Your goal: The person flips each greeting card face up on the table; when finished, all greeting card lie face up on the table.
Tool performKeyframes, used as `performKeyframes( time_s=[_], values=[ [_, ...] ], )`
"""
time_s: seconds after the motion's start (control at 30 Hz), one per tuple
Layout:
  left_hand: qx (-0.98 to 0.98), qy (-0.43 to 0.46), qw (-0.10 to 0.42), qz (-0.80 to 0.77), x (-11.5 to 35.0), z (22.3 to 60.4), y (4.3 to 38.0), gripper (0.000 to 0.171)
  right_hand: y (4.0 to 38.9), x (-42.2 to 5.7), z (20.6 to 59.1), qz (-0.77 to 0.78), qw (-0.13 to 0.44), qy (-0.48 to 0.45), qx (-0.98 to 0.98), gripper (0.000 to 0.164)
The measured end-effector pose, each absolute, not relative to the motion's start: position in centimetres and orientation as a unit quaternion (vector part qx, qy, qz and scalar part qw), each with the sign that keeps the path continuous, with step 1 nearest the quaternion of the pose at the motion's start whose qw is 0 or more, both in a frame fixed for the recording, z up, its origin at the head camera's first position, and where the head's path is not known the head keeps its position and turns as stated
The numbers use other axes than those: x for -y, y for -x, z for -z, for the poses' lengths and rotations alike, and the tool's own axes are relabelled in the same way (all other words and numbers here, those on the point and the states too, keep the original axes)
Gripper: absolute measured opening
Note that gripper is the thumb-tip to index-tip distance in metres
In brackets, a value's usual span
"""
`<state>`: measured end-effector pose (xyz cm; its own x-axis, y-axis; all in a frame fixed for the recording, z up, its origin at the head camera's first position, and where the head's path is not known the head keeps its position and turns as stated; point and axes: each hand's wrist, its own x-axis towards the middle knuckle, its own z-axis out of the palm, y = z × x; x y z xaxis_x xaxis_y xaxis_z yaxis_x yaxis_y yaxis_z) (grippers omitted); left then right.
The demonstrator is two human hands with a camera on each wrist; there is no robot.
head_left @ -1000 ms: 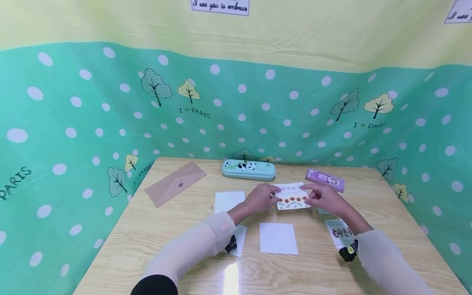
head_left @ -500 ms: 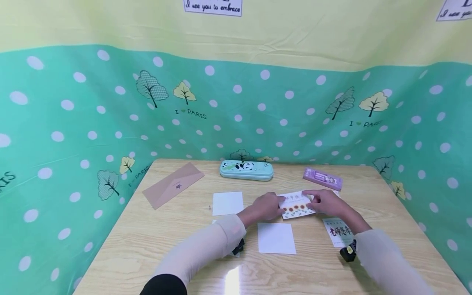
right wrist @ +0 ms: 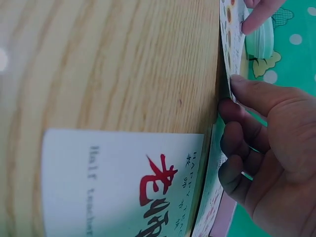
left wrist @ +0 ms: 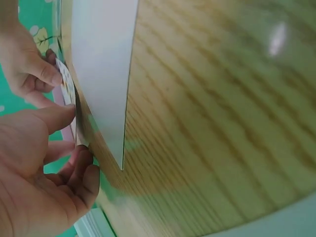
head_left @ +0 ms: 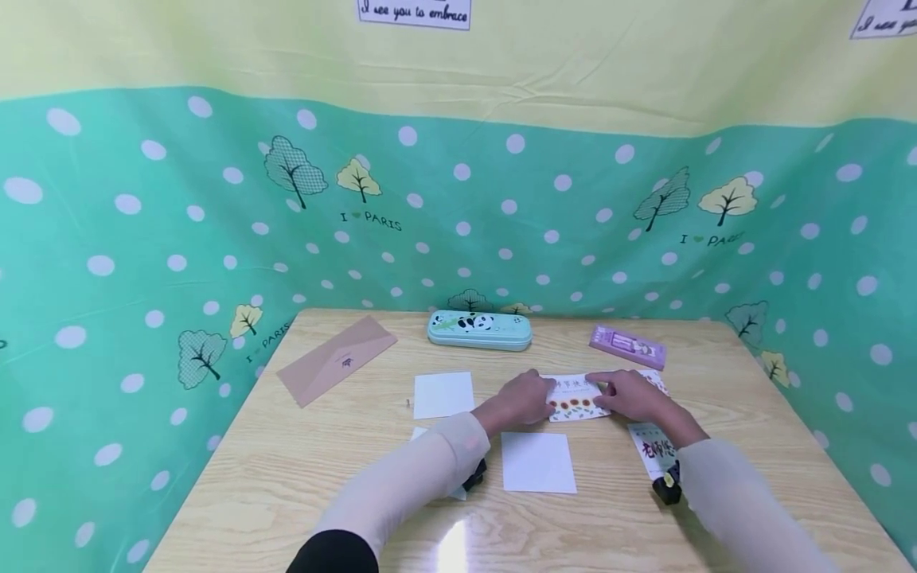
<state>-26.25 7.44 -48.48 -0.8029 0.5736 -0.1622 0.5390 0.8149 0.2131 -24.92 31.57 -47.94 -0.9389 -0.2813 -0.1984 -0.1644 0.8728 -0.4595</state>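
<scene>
Nearest, a blank white card (head_left: 539, 463) lies on the worktop (head_left: 566, 537); take it as the clock's centre. At three o'clock is a lettered card (head_left: 649, 446). Just beyond, at one o'clock, the sunflower card (head_left: 571, 398) is clamped in both grips: the left hand (head_left: 526, 396) pinches its left side, the right hand (head_left: 632, 395) its right. The step looks like positioning this card; next probably calls for laying it flat and releasing evenly. Farther back, the pencil case (head_left: 479, 333) sits at eleven, the purple box (head_left: 627, 348) at one.
</scene>
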Motion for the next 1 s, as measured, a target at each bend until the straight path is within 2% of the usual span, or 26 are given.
performKeyframes(
  time_s=[0.5, 0.73, 1.0],
  values=[
    [-0.951, -0.268, 0.134, -0.077, -8.0, 47.5, 26.3, 0.059, 25.1, -31.1, 47.9, 0.209, 0.145, 0.084, -0.963, 0.052],
    [-0.952, -0.281, 0.114, -0.044, -7.8, 48.1, 26.6, 0.051, 25.0, -30.6, 47.8, 0.178, 0.133, 0.089, -0.971, 0.052],
    [-0.951, -0.281, 0.106, -0.068, -7.1, 49.4, 26.5, 0.057, 24.6, -30.2, 47.3, 0.147, 0.110, 0.112, -0.977, 0.049]
  ],
)
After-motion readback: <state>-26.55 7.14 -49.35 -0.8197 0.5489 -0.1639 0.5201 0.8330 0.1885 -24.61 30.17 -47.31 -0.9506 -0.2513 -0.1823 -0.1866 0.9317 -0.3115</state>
